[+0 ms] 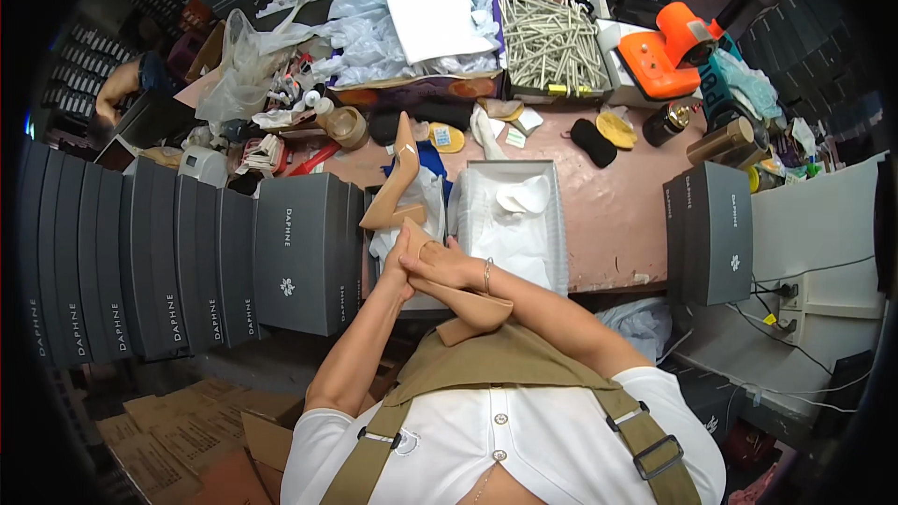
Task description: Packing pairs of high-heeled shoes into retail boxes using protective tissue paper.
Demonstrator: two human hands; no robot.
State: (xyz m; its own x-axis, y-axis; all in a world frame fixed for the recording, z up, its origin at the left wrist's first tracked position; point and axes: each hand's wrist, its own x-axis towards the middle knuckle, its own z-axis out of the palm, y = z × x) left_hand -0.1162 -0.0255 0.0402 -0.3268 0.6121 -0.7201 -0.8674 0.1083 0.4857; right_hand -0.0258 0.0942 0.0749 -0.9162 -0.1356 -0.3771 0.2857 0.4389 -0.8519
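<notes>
Dark grey boxes (pixel 196 262) stand packed in a row down the left end of the pinkish bench (pixel 617 215), and just past them a second shoe (pixel 404 168) lies on white tissue, its pointed toe aimed away from me, long axis running nearly straight out and leaning a touch right. Nearer, in front of my body, here's my left hand (pixel 400 266), fingers folded closed around the front of a beige heeled shoe (pixel 477 307). That shoe sits off the bench, low over my apron (pixel 510 351), its long axis slanting: toe away and to the left, block heel back towards me and to the right. Against it comes my right hand (pixel 444 266), at the shoe's opening behind the toe; its fingertips are hidden, so I can't tell how far they're spread or whether they grip. Beyond, an open box (pixel 562 224) shows white paper; further right lie dark and yellow pads (pixel 594 142), an orange tool (pixel 659 56), then upright grey boxes (pixel 725 234).
</notes>
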